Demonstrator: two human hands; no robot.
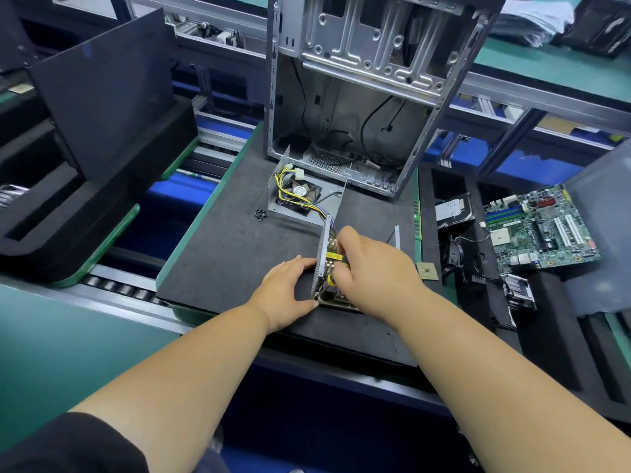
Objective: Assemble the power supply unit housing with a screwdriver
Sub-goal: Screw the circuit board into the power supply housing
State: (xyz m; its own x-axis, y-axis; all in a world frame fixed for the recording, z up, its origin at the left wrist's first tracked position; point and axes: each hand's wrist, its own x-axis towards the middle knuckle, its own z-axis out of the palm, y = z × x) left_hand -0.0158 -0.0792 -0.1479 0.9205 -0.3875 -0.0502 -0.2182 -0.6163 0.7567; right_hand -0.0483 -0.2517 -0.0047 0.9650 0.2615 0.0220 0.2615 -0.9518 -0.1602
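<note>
Power supply housing [307, 196] holds fan [300, 191], wires [290, 186].

Left of your hands the dark mat [218, 254] lies open, apart from the screws [261, 215]. Ahead, the fan housing [300, 196] and case [368, 97] block you; the CPU [426, 270] sits right.

Green-edged workbench [218, 186] with dark foam mat [239, 254] — roller conveyor [126, 291], aluminium rails [532, 93], blue panels behind.
</note>
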